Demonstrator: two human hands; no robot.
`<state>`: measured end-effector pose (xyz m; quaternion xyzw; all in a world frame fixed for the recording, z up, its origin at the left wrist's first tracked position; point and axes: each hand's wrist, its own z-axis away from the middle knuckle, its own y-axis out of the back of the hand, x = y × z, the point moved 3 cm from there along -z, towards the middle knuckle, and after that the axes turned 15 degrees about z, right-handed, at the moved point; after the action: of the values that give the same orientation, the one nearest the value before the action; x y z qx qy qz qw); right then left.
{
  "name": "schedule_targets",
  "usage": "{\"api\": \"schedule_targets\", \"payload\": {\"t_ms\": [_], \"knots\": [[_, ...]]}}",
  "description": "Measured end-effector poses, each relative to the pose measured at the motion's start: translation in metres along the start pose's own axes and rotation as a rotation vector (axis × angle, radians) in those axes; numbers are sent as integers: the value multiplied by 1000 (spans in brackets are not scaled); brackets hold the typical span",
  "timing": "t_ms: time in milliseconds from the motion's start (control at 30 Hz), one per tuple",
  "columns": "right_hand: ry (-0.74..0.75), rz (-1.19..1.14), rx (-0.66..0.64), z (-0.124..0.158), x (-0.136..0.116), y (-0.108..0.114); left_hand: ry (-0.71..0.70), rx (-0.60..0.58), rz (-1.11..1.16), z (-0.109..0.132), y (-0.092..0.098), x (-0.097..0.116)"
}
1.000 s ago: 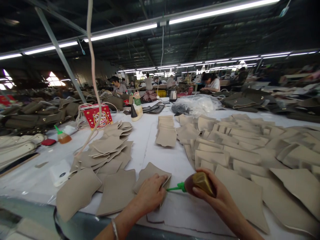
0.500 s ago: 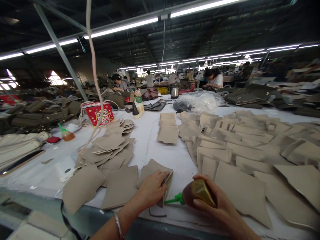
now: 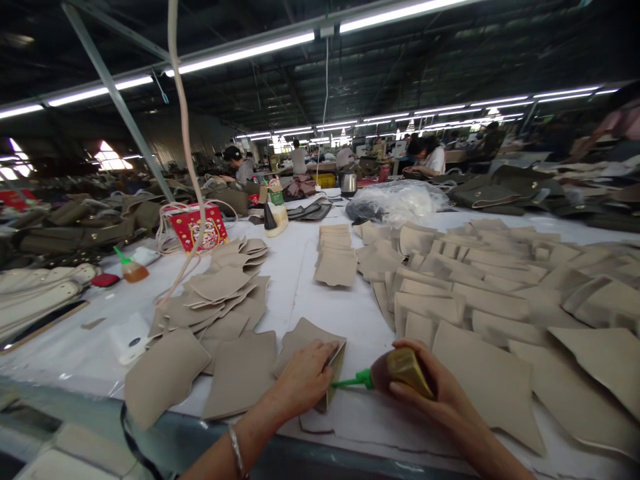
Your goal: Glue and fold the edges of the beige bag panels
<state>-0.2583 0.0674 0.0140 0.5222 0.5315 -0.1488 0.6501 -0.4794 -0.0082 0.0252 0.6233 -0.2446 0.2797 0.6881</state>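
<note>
My right hand [image 3: 425, 383] is wrapped round a squeeze bottle [image 3: 403, 373] of amber liquid, tilted so its thin green nozzle points left. The nozzle tip meets the right edge of a beige leather-like piece [image 3: 300, 340] near the table's front. My left hand [image 3: 307, 373], a silver bangle at its wrist, lies over that piece with fingers bent at its right edge, where the layers stand slightly apart. Some fingertips are hidden. Just left of it lies another flat beige piece [image 3: 243, 373].
Beige pieces heap up at left [image 3: 220, 287] and spread in overlapping rows at right [image 3: 465, 293]. A small stack [image 3: 336, 257] stands mid-table. Another green-tipped bottle [image 3: 133, 270], a red bag [image 3: 200, 227] and a hanging cable [image 3: 187, 133] are left. People work behind.
The bottle in my right hand has shifted slightly up and right, its nozzle tip moving higher along the piece's edge. My left hand stays nearly in place. A person appears at far right.
</note>
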Motion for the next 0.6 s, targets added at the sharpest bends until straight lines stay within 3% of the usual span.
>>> {"api": "schedule_targets", "payload": {"t_ms": [167, 400, 600], "knots": [[16, 112, 122, -12, 3, 12, -9, 0, 26, -1, 1, 1], [24, -2, -77, -4, 6, 1, -18, 0, 71, -4, -1, -2], [24, 117, 104, -13, 11, 10, -22, -2, 61, -4, -1, -1]]}}
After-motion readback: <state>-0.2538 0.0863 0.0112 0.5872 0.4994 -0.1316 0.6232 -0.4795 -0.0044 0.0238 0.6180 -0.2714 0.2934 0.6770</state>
